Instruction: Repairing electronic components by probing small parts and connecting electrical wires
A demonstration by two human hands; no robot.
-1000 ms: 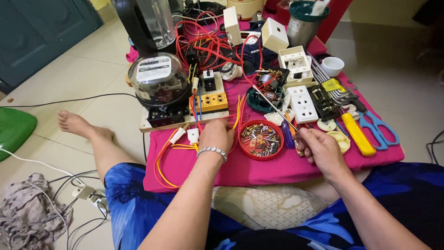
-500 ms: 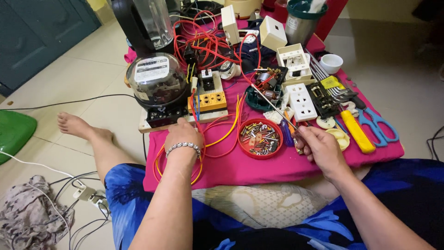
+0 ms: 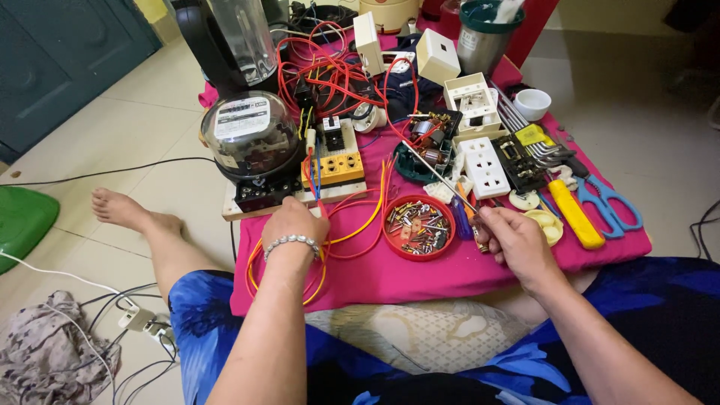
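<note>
The left hand (image 3: 294, 225) rests closed over the red and yellow wire loops (image 3: 352, 225) just in front of the wooden board (image 3: 247, 210) that carries the round glass-domed electricity meter (image 3: 251, 139) and the yellow terminal block (image 3: 334, 166). The right hand (image 3: 514, 241) is closed around the handle of a long thin-shafted screwdriver (image 3: 439, 176), whose tip points up-left toward the dark green tray of copper-wound motor parts (image 3: 427, 146). A round red dish of small screws and fittings (image 3: 418, 227) lies between the two hands on the pink cloth (image 3: 420, 274). For good control, pin the wires flat, keep the shaft steady, and avoid tipping the dish.
</note>
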